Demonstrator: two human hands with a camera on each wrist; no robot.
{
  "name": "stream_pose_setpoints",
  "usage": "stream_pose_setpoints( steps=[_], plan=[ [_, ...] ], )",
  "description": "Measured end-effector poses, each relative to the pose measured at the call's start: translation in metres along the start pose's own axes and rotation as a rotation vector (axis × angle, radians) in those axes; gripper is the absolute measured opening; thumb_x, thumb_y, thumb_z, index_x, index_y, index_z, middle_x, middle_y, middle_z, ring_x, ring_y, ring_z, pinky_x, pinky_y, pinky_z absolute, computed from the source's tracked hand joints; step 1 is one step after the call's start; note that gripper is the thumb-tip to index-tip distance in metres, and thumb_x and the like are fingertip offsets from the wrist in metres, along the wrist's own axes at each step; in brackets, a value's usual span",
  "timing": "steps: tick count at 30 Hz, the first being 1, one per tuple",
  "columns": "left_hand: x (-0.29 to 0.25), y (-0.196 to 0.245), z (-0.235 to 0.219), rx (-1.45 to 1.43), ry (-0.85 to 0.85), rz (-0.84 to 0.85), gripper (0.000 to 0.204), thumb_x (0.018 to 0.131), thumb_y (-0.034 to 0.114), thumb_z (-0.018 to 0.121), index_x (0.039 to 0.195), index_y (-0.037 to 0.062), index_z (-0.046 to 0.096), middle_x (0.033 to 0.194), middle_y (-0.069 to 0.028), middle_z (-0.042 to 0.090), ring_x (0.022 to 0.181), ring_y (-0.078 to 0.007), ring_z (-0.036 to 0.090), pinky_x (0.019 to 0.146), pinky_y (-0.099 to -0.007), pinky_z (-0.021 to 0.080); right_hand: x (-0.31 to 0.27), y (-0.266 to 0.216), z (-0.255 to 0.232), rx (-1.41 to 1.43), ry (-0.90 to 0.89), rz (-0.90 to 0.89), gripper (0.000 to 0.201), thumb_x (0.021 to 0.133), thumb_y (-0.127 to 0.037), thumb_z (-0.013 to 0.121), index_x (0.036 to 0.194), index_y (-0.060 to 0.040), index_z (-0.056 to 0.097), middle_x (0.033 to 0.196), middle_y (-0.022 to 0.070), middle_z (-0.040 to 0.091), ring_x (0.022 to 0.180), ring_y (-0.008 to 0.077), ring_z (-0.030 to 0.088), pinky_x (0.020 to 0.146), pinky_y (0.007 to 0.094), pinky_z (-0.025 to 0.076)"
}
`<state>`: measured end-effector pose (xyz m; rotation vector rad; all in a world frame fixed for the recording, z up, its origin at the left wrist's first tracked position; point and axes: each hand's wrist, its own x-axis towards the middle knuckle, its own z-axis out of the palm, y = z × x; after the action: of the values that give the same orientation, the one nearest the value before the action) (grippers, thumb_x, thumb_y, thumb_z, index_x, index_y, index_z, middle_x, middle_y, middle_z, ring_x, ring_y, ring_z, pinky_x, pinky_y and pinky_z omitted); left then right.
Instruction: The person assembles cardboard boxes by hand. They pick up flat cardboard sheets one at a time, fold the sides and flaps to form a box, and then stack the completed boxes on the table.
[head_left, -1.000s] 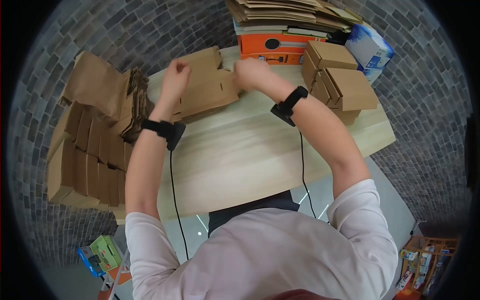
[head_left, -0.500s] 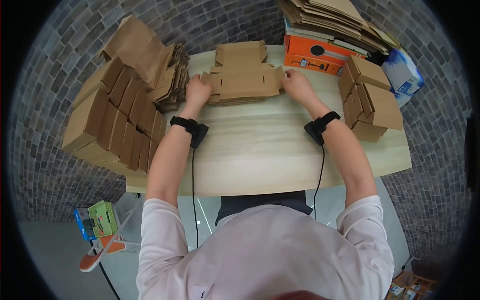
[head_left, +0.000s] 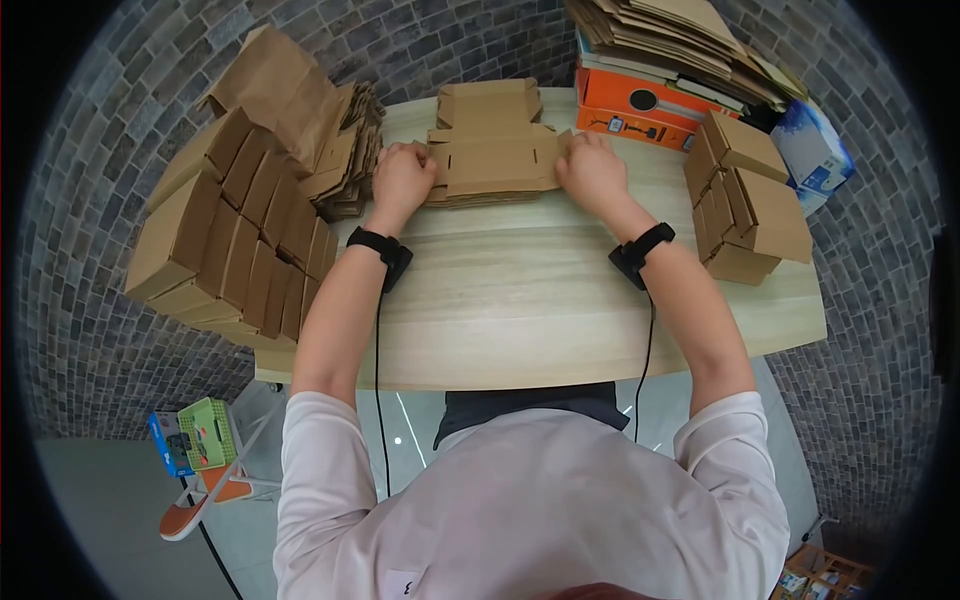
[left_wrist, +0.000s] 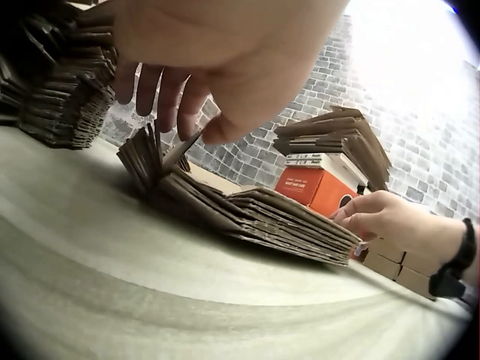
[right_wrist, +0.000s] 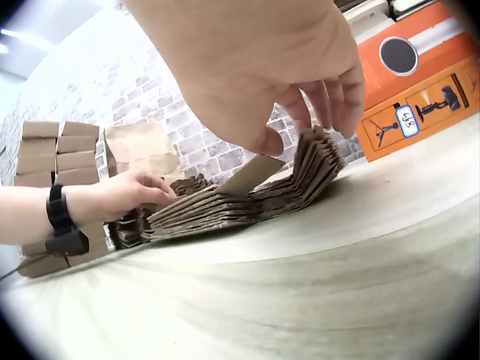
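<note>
A flat cardboard box blank (head_left: 492, 168) with two slots lies on top of a stack of the same blanks (left_wrist: 300, 225). My left hand (head_left: 404, 182) is at its left end, with thumb and fingers pinching a raised side flap (left_wrist: 180, 154). At the opposite end, my right hand (head_left: 594, 176) holds the other side flap (right_wrist: 251, 174), which tilts up from the stack. In the right wrist view the thumb is at the flap's tip and the bent fingers lie behind it. The far panel (head_left: 488, 103) of the blank lies flat, away from the body.
Folded boxes (head_left: 225, 235) are piled at the left, near upright folded cardboard (head_left: 345, 150) and brown paper (head_left: 270, 90). At the right stand more boxes (head_left: 745, 215), an orange box (head_left: 640, 105) under stacked cardboard (head_left: 660, 25), and a blue-white box (head_left: 812, 155). The wooden table (head_left: 500, 300) extends toward the body.
My left hand has come down from above the cardboard onto the left flap. Both hands have since shifted slightly inward with the flaps. The head view has turned too.
</note>
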<state>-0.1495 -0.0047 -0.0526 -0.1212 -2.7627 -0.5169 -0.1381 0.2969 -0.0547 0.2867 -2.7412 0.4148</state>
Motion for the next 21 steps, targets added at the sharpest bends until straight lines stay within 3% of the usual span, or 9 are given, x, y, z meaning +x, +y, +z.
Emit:
stream_pose_setpoints(
  steps=[4, 6, 7, 9, 16, 18, 19, 21],
  plan=[
    [-0.002, 0.004, 0.0, 0.103, 0.007, -0.007, 0.024, 0.084, 0.022, 0.065, 0.096, 0.0017, 0.07, 0.106, -0.0161, 0.065, 0.109, -0.0355, 0.056, 0.093, -0.0452, 0.049, 0.011, 0.006, 0.013, 0.143, 0.085, 0.199, 0.038, 0.086, -0.025, 0.063, 0.114, 0.0007, 0.06, 0.119, 0.0209, 0.06, 0.112, 0.0366, 0.059, 0.091, 0.0465, 0.053],
    [-0.001, -0.001, 0.005, 0.106, 0.02, -0.002, 0.023, 0.084, 0.022, 0.064, 0.093, 0.0018, 0.07, 0.104, -0.0168, 0.065, 0.109, -0.0365, 0.056, 0.093, -0.0464, 0.049, 0.017, 0.009, 0.012, 0.222, -0.101, 0.284, 0.04, 0.086, -0.026, 0.063, 0.115, 0.0018, 0.06, 0.116, 0.022, 0.06, 0.11, 0.0377, 0.06, 0.09, 0.0473, 0.052],
    [0.002, -0.005, 0.007, 0.106, 0.02, -0.003, 0.023, 0.084, 0.022, 0.064, 0.093, 0.0018, 0.07, 0.104, -0.0168, 0.065, 0.109, -0.0365, 0.056, 0.093, -0.0464, 0.049, 0.016, 0.01, 0.013, 0.221, -0.102, 0.284, 0.04, 0.086, -0.026, 0.063, 0.115, 0.0018, 0.06, 0.116, 0.022, 0.06, 0.11, 0.0377, 0.06, 0.09, 0.0473, 0.052],
    [0.005, -0.008, 0.011, 0.033, -0.009, -0.054, 0.021, 0.084, 0.02, 0.063, 0.092, 0.0008, 0.069, 0.104, -0.0183, 0.065, 0.108, -0.0377, 0.056, 0.093, -0.048, 0.048, 0.007, 0.009, 0.012, 0.172, 0.012, 0.113, 0.038, 0.087, -0.026, 0.062, 0.113, 0.0017, 0.06, 0.116, 0.0223, 0.061, 0.107, 0.0389, 0.061, 0.089, 0.0482, 0.052],
    [0.015, -0.01, 0.005, -0.001, 0.124, -0.011, 0.021, 0.086, 0.019, 0.059, 0.09, -0.0013, 0.065, 0.104, -0.0221, 0.064, 0.11, -0.041, 0.054, 0.091, -0.0504, 0.047, 0.019, 0.008, 0.004, 0.122, 0.018, 0.166, 0.03, 0.087, -0.025, 0.061, 0.1, 0.0016, 0.066, 0.111, 0.0218, 0.063, 0.102, 0.0386, 0.063, 0.086, 0.0486, 0.053],
    [0.022, -0.007, -0.007, -0.02, 0.324, 0.088, 0.021, 0.088, 0.019, 0.058, 0.084, -0.0015, 0.06, 0.094, -0.0226, 0.066, 0.1, -0.0417, 0.059, 0.083, -0.0504, 0.049, 0.028, 0.008, -0.007, 0.228, 0.148, 0.124, 0.029, 0.088, -0.025, 0.059, 0.093, 0.0025, 0.068, 0.1, 0.0235, 0.066, 0.093, 0.0411, 0.065, 0.082, 0.049, 0.053],
    [0.023, -0.006, -0.012, -0.016, 0.319, 0.084, 0.021, 0.088, 0.019, 0.058, 0.084, -0.0015, 0.06, 0.094, -0.0226, 0.066, 0.1, -0.0417, 0.059, 0.083, -0.0504, 0.049, 0.031, 0.008, -0.011, 0.231, 0.142, 0.124, 0.029, 0.088, -0.025, 0.059, 0.093, 0.0025, 0.068, 0.1, 0.0235, 0.066, 0.093, 0.0411, 0.065, 0.082, 0.049, 0.053],
    [0.025, 0.006, -0.029, -0.265, 0.253, -0.042, 0.023, 0.089, 0.019, 0.057, 0.08, -0.002, 0.055, 0.083, -0.0212, 0.066, 0.086, -0.0429, 0.062, 0.075, -0.0503, 0.05, 0.033, 0.008, -0.02, 0.286, 0.174, 0.123, 0.03, 0.089, -0.025, 0.057, 0.089, 0.0027, 0.068, 0.088, 0.0243, 0.068, 0.084, 0.0446, 0.066, 0.078, 0.0502, 0.053]
  ],
)
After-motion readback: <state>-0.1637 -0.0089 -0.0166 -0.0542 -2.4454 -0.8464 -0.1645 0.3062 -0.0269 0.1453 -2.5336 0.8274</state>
